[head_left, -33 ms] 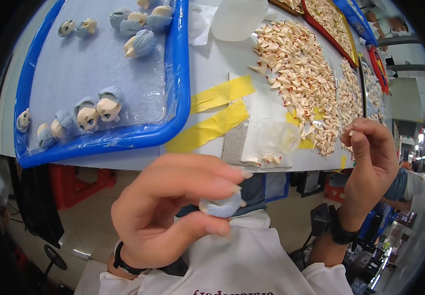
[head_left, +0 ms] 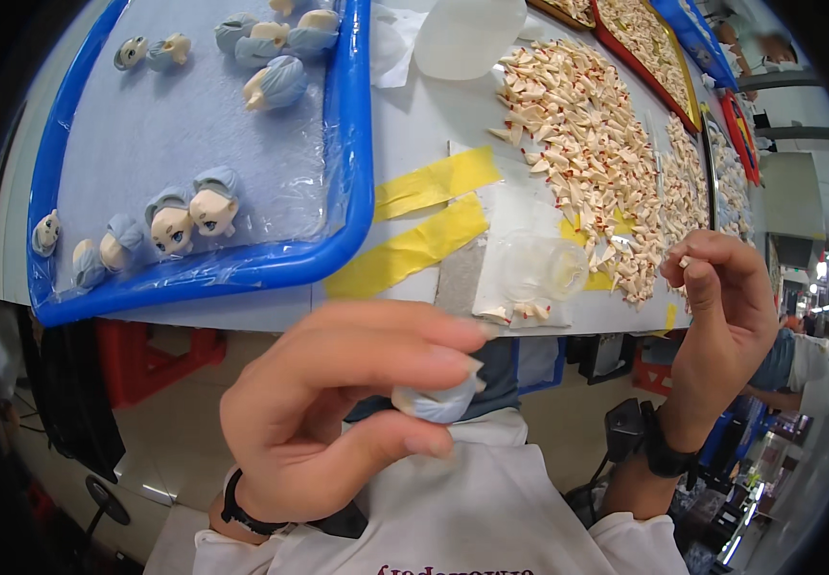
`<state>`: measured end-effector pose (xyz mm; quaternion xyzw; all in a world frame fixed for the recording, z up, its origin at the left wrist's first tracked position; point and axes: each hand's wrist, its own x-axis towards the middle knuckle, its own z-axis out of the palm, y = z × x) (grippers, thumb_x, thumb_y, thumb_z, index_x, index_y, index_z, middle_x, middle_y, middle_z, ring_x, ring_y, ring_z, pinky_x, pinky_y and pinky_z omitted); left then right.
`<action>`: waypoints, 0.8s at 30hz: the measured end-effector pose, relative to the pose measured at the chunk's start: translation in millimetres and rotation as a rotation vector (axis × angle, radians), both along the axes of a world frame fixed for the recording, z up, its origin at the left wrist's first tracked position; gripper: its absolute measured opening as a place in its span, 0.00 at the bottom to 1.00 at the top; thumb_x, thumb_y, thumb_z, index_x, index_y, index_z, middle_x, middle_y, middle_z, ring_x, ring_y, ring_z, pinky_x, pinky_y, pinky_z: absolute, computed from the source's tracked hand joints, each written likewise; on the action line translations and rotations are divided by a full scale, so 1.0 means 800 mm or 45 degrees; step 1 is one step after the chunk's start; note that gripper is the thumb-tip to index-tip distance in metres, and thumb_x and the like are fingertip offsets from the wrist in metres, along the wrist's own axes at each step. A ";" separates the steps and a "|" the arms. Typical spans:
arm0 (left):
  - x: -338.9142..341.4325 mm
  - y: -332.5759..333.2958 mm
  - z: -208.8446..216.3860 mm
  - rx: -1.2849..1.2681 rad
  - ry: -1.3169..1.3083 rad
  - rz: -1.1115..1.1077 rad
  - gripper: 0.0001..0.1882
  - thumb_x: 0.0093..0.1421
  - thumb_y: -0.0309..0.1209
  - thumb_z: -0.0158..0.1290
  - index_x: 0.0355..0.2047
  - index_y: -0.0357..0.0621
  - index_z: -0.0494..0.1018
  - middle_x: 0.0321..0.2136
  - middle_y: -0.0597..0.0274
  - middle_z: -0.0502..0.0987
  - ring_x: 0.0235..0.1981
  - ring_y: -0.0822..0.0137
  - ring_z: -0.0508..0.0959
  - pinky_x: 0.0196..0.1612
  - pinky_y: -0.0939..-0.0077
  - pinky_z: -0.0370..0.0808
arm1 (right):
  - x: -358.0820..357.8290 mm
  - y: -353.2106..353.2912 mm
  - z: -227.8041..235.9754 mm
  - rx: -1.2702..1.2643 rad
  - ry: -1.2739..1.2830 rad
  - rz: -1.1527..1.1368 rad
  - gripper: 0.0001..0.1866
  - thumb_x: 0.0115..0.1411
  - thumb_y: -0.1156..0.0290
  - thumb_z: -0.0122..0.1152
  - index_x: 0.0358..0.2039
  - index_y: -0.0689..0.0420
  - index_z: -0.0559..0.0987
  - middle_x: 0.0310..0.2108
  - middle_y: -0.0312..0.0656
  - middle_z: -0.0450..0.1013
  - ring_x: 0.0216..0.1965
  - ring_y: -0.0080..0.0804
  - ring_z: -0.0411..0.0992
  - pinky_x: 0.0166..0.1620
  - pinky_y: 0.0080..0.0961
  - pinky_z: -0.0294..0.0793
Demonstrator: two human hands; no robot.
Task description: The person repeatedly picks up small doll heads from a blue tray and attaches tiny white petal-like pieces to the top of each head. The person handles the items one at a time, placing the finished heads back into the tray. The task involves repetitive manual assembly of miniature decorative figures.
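Heads [head_left: 213, 206] sit in one blue tray [head_left: 357, 144] at my far left, two with painted eyes side by side near its front rim. Next, I have the left hand [head_left: 304, 407] with thumb and fingers clamped on one rounded piece [head_left: 438, 403], pale blue, ridged, cream-edged, lying between their tips. Two yellow tape strips [head_left: 438, 182], one clear container [head_left: 534, 266] and a heap of red-tipped cream bits [head_left: 577, 158], too many for me to count, follow. Rightmost, the right hand [head_left: 724, 307] pinches one tiny pale chip [head_left: 685, 262] between thumb and fingertip.

Red stool [head_left: 119, 359], yellow tape strips [head_left: 410, 247]
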<state>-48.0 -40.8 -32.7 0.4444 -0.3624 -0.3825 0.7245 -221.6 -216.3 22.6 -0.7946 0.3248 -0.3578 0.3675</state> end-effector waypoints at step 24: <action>0.017 0.000 -0.007 0.014 -0.296 -0.122 0.19 0.44 0.24 0.62 0.36 0.34 0.69 0.40 0.47 0.67 0.32 0.63 0.77 0.33 0.79 0.76 | 0.025 0.005 0.026 0.177 0.121 0.060 0.08 0.47 0.80 0.60 0.29 0.63 0.72 0.26 0.41 0.69 0.26 0.23 0.67 0.31 0.16 0.66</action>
